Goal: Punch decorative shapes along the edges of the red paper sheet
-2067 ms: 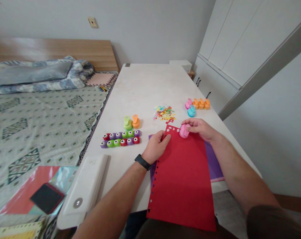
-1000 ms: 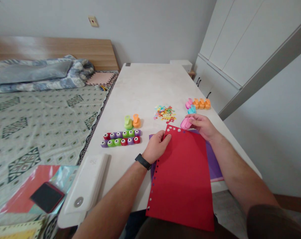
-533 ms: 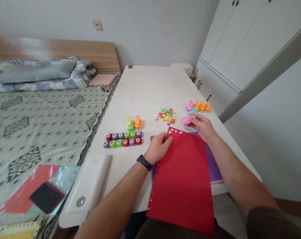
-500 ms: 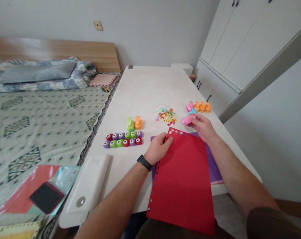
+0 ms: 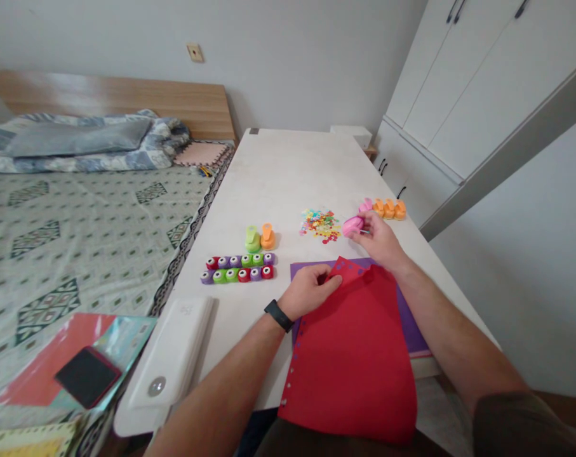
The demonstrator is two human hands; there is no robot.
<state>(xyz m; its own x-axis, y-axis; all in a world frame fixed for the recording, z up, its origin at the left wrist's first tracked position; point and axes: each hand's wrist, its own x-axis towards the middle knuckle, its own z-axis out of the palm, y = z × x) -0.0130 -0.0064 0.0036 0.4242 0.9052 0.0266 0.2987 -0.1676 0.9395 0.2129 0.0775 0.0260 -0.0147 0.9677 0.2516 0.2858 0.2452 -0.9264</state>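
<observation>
A sheet of red paper (image 5: 352, 362) with small shaped holes along its left and top edges hangs over the table's near edge. My left hand (image 5: 311, 289) pinches its upper left corner, and the sheet bends near the top. In my right hand (image 5: 380, 238), a pink craft punch (image 5: 352, 226) is gripped above the table, apart from the paper. Purple paper (image 5: 414, 330) lies partly hidden under the red sheet. Just left of the punch is a pile of colourful paper cutouts (image 5: 320, 223).
Orange punches (image 5: 389, 209) and a pink one stand at the table's right edge. On the left are a green punch (image 5: 252, 238), an orange punch (image 5: 267, 237) and two rows of small punches (image 5: 237, 268). A white device (image 5: 171, 355) occupies the near left corner.
My right hand has tilted the pink punch and shifted it slightly left. The red sheet's top edge has dropped and buckled, while my left hand keeps hold of the corner.
</observation>
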